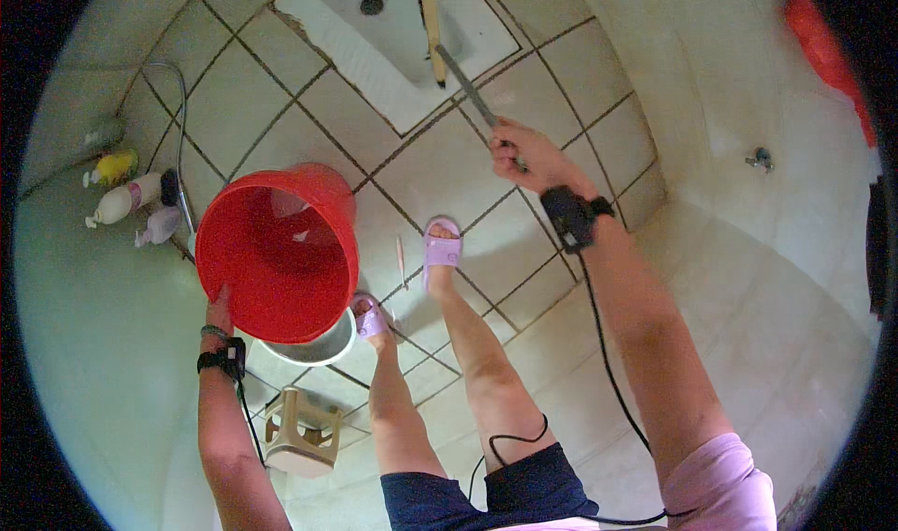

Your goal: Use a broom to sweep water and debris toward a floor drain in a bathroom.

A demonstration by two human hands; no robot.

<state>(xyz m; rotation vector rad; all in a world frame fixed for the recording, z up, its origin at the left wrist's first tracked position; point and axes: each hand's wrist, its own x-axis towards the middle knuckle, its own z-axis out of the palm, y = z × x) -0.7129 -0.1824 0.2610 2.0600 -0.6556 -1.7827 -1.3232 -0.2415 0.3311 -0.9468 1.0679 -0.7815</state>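
My left hand (219,308) grips the near rim of a red plastic bucket (295,313). The bucket is tilted, its mouth facing up towards me, and no load shows inside beyond some bright reflections. In my right hand (527,153) is the grey handle (466,85) of a cleaning tool. Its narrow yellowish head (431,29) has dark ends and lies across the right part of a white squat toilet pan (351,50). Whether the head is a brush or a squeegee, I cannot tell; nor whether it touches the pan.
A whitish basin or bucket (345,345) stands partly behind the red one, near a beige plastic stool (309,454). Several pump bottles (130,198) and a shower hose (181,120) line the left wall. A thin pink stick-like item (400,257) lies beside my slipper (442,249). A tap (760,160) juts from the right wall.
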